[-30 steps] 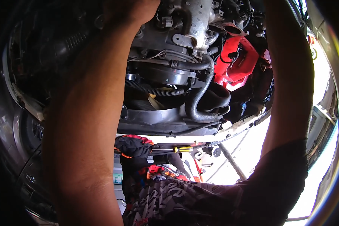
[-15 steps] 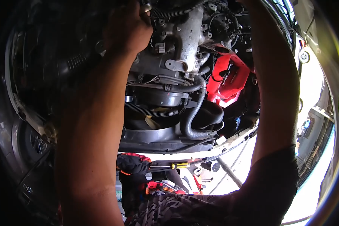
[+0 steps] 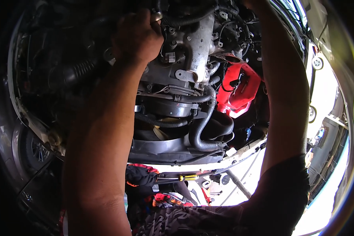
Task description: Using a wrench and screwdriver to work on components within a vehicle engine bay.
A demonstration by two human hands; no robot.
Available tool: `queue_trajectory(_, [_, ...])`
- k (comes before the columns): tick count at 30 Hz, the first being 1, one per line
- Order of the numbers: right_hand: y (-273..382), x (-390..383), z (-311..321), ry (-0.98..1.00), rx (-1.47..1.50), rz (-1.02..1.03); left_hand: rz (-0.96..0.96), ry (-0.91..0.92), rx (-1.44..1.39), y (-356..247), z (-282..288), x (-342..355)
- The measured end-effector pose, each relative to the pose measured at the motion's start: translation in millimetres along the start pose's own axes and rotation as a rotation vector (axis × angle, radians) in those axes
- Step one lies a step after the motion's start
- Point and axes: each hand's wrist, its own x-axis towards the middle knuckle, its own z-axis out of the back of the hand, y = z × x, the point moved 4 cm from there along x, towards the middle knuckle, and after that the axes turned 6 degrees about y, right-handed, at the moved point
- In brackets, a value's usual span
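Over the engine bay, my left hand (image 3: 137, 41) is high in the picture, its fingers curled round a shiny metal fitting (image 3: 156, 16) beside a black corrugated hose (image 3: 188, 19). My right hand (image 3: 251, 4) reaches to the top edge of the picture, mostly in shadow or cut off, so its fingers cannot be made out. A silver intake casting (image 3: 198, 47) with bolts lies between my arms. Below it are rubber hoses (image 3: 200, 137) and a fan shroud (image 3: 161, 147). A red angular plastic part (image 3: 236, 92) sits right of the casting, left of my right forearm.
A yellow-handled screwdriver (image 3: 188, 177) lies along the car's front edge next to dark gloves (image 3: 139, 177) with red trim. A metal bar (image 3: 238, 183) is beyond that edge. A grey car panel (image 3: 13, 118) with a wheel (image 3: 37, 147) is at the left.
The engine bay sits lower in the picture than one second ago, bringing the upper corrugated hose into view. More of my left hand shows at the fitting; both forearms have shifted.
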Motion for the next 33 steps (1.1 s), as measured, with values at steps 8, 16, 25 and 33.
queue_trajectory(8, [11,-17,21,0.076,-0.258,0.365,-0.02,-0.031,0.025,-2,3,-1])
queue_trajectory(16, [2,-19,31,-0.04,0.134,0.192,-0.002,-0.011,0.037,-1,1,0])
queue_trajectory(25, [0,-38,39,-0.204,0.057,0.212,-0.017,-0.039,-0.015,-3,4,-1])
queue_trajectory(33, [-3,-27,27,-0.375,0.551,-0.076,-0.013,-0.005,0.025,-6,8,-1])
